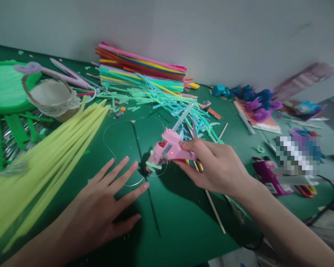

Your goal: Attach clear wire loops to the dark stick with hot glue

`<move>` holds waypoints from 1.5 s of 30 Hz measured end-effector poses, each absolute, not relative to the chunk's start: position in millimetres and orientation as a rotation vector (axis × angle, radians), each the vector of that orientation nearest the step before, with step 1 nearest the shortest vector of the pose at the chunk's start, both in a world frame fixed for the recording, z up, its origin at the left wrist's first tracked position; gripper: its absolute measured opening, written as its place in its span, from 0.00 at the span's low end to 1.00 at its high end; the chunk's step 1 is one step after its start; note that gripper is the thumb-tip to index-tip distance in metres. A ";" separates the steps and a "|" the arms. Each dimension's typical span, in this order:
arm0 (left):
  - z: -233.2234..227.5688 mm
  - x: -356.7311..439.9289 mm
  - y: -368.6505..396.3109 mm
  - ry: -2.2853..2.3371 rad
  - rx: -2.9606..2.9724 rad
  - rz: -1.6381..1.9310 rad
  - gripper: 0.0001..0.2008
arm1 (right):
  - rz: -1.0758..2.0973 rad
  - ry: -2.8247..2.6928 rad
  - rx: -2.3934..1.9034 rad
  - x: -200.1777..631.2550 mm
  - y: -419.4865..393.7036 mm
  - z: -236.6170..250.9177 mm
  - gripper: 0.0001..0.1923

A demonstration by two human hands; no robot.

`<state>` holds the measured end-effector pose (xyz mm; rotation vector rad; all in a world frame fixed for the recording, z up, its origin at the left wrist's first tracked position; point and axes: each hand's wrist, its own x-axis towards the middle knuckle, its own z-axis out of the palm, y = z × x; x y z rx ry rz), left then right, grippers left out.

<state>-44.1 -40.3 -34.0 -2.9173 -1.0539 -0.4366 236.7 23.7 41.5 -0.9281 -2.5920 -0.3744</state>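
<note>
The left hand [105,207] lay nearest the camera, flat on the green table [183,222] with fingers spread and released, gripping nothing; its fingertips rested at a thin wire loop [111,155] and just beside a dark straight stem [146,181] that crossed the table toward the camera. To its left a bundle of pale yellow pipe cleaners [44,159] fanned across the table, and behind those stood a small woven basket [51,98] with a lilac handle; what it held could not be told. Further right, the right hand [217,167] was clenched around a pink glue gun [169,150], whose nozzle pointed left and down, close above the wire loop, with a small red light showing on its body and a clear glue stick jutting from the back. Behind it lay a stack of coloured pipe cleaners [141,70] against the wall. At the far right sat a magenta glue gun [268,178], well apart.
</note>
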 end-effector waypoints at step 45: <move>-33.5 -42.8 -45.3 -1.151 -2.928 -0.489 0.28 | -0.406 -2.473 -1.094 238.5 14.5 36.5 0.11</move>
